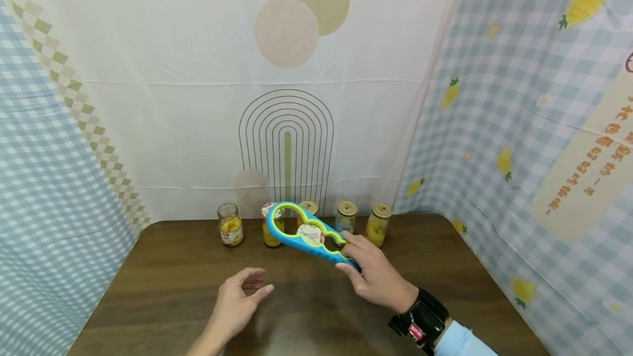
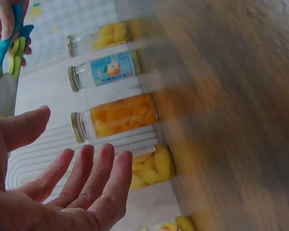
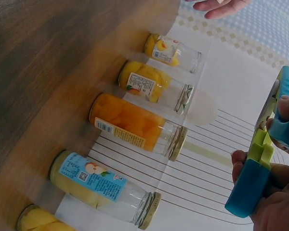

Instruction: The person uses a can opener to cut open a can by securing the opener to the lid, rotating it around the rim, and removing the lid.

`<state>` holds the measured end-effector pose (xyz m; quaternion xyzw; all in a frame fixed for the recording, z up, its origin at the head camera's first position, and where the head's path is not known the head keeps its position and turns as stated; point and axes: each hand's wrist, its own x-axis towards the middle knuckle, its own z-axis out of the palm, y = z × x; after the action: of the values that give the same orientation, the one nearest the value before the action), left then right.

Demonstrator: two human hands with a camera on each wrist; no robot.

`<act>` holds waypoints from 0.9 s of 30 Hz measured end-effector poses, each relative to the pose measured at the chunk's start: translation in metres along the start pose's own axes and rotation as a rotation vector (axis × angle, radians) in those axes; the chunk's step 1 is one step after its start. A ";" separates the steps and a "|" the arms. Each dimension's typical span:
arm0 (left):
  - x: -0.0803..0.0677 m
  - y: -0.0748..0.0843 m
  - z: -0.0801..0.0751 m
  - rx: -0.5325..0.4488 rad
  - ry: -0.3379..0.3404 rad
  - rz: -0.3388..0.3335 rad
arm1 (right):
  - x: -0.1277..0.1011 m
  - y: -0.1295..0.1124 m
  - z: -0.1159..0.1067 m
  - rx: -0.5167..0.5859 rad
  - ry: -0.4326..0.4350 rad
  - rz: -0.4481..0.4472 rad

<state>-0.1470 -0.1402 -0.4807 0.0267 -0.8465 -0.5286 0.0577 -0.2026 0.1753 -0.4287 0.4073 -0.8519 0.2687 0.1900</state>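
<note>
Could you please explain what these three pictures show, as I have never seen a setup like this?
There is no machine here: a person works with two bare hands and wears three cameras. The wide picture comes from a camera on the head, looking down at a wooden table. The other two come from cameras strapped to each wrist, so they look sideways and tilted. At the back of the table stands a row of glass jars holding yellow fruit; the leftmost has no lid. The right hand holds a blue and green jar opener by its narrow end, raised in front of the jars. The left hand is open and holds nothing.
</note>
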 end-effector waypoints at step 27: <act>0.051 0.047 0.017 -1.231 -0.658 -0.182 | 0.016 -0.015 0.006 0.024 -0.004 -0.083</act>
<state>-0.1986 -0.1099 -0.4421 -0.1014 -0.3612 -0.8950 -0.2414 -0.2010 0.1549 -0.4200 0.4454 -0.8313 0.2699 0.1944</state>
